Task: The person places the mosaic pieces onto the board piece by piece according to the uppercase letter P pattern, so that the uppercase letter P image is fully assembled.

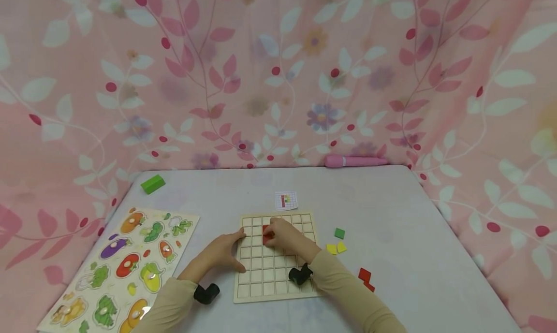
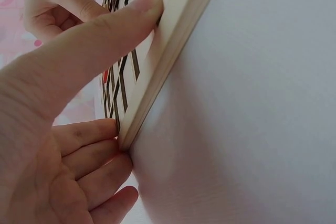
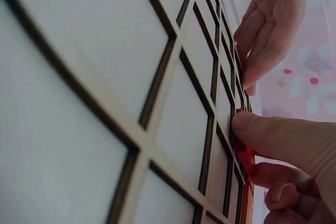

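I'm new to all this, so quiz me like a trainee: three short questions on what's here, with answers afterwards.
1. Pick one. What colour is the tile between the right hand's thumb and finger? A: green; B: red; C: yellow.
2. Fill in. Seen from the person's side, the vegetable puzzle lies to the ___ of the wooden grid board.
3. True or false? The green block lies near the table's far left corner.

Key: 1. B, a red tile. 2. left. 3. True.

White desk (image 1: 417,236): vegetable puzzle (image 1: 117,285) and green block (image 1: 153,184) left, gridded board (image 1: 256,276) central, card (image 1: 285,201) beyond, loose tiles (image 1: 339,233) right; far, seemingly, a pink pen (image 1: 359,161).
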Demonstrator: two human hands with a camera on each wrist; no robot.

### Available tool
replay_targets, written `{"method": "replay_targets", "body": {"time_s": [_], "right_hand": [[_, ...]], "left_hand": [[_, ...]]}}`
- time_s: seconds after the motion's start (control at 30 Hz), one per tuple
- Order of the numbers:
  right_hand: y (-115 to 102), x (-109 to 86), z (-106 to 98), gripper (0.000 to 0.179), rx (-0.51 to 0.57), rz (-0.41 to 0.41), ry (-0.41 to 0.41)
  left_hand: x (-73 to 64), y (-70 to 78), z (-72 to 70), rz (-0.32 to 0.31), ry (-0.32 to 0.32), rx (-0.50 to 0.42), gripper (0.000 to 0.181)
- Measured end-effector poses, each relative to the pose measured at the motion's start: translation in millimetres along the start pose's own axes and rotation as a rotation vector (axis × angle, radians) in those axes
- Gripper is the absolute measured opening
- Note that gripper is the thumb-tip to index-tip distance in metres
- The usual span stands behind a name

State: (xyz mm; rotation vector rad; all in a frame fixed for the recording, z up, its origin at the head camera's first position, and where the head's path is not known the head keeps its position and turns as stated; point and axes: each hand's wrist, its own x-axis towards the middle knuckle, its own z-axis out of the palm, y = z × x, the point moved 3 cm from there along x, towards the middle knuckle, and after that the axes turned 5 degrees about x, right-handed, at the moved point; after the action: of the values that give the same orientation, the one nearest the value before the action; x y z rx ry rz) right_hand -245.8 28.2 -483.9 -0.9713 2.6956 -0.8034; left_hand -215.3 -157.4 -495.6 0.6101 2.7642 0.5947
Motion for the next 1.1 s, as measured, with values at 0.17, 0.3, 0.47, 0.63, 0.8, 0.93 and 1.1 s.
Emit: {"method": "replay_targets", "body": {"time_s": [0.17, 0.3, 0.47, 0.63, 0.8, 0.93, 1.1], "right_hand": [[2.1, 0.3, 1.7, 0.028, 0.033, 0.036, -0.019], [4.7, -0.6, 1.1, 0.028, 0.062, 0.018, -0.010], [6.4, -2.5, -5.9, 0.024, 0.085, -0.005, 0.017], [3.4, -9.4, -21.8, 0.018, 0.090, -0.064, 0.072], [6.5, -22.4, -41.0, 0.003, 0.067, -0.145, 0.172], [10.4, -36.4, -59.9, 0.007, 0.081, -0.173, 0.223], [20.9, -57.6, -84.6, 0.005, 0.109, -0.153, 0.294]], "left_hand": [[-1.0, -0.3, 0.5, 0.004, -0.002, -0.003, 0.099], [-0.9, 0.6, -0.1, 0.004, -0.008, 0.000, 0.099], [-0.8, 2.3, -1.9, -0.005, -0.008, -0.005, 0.097], [-0.5, 2.7, -1.3, -0.010, -0.009, -0.007, 0.098], [0.1, 1.9, 0.9, -0.006, -0.010, -0.002, 0.099], [0.0, 1.7, 1.1, 0.003, -0.010, 0.005, 0.098], [-1.0, 2.5, 0.2, 0.004, 0.006, 0.012, 0.099]]}}
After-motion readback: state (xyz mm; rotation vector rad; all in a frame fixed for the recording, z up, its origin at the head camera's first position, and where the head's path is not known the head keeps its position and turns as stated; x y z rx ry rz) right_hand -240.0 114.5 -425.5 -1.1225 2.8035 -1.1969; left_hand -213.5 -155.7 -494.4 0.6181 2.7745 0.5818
